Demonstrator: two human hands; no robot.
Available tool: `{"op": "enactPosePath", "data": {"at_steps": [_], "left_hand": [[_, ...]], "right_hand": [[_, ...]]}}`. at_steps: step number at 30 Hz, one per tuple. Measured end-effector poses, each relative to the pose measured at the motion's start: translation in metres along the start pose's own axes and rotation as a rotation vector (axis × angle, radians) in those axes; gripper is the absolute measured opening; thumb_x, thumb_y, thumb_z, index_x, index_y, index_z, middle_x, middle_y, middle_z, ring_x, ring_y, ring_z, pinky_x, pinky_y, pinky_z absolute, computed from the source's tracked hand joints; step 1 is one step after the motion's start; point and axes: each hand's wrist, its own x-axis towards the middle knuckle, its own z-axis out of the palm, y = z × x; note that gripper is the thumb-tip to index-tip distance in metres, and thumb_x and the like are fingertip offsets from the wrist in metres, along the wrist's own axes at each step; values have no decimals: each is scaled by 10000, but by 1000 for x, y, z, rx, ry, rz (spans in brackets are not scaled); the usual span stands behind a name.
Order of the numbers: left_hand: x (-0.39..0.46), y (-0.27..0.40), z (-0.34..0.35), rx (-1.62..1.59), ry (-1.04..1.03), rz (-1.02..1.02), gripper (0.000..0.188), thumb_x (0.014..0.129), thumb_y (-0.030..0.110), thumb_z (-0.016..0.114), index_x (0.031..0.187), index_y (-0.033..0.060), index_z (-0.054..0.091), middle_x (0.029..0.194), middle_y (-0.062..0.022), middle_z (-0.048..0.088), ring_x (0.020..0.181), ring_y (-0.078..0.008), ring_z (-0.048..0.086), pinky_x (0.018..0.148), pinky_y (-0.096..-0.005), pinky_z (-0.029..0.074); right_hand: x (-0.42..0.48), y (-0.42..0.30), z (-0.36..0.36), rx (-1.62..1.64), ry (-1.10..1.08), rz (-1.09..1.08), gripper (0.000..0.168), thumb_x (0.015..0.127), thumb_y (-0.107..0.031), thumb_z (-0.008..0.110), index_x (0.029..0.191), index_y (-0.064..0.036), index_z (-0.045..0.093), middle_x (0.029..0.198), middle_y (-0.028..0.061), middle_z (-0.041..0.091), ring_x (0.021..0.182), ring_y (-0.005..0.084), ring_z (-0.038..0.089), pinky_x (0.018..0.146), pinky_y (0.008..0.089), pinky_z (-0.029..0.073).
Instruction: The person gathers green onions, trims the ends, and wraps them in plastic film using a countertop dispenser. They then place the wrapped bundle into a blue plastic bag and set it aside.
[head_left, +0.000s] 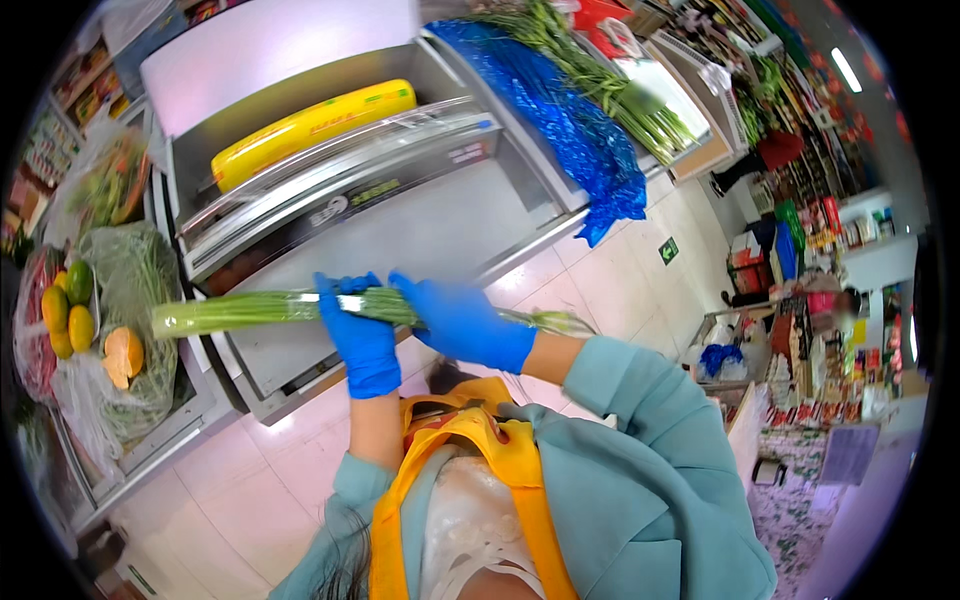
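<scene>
Both my hands wear blue gloves and hold a long bundle of green leafy stalks, in clear wrap at its pale left end, level over the front of a grey metal wrapping station. My left hand grips the bundle near its middle, fingers curled over it. Just right of it, my right hand closes on the greener part; it is blurred, and loose leaf tips stick out beyond its wrist. Behind the grey surface, a yellow roll of film lies in the station's trough.
At left, bagged greens, a cut orange-fleshed piece and yellow-green fruits lie on a counter. Blue plastic sheeting and loose green stalks lie at upper right. Farther right, a person in red is near shelves.
</scene>
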Motion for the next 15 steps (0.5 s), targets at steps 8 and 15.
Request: {"op": "enactPosePath", "data": {"at_steps": [8, 15], "left_hand": [[-26, -75, -34, 61, -175, 42, 262, 893, 387, 550, 855, 131, 592, 675, 17, 557, 637, -122, 540, 694, -294, 467], [-142, -297, 7, 324, -376, -370, 301, 915, 397, 507, 872, 111, 588, 784, -14, 588, 780, -181, 555, 758, -332, 447]], "right_hand": [[-131, 119, 11, 331, -132, 103, 491, 742, -250, 673, 1173, -104, 490, 931, 190, 611, 796, 353, 612, 686, 404, 487], [-239, 237, 25, 372, 649, 122, 558, 755, -179, 620, 1271, -126, 413, 917, 132, 599, 777, 322, 612, 644, 422, 493]]}}
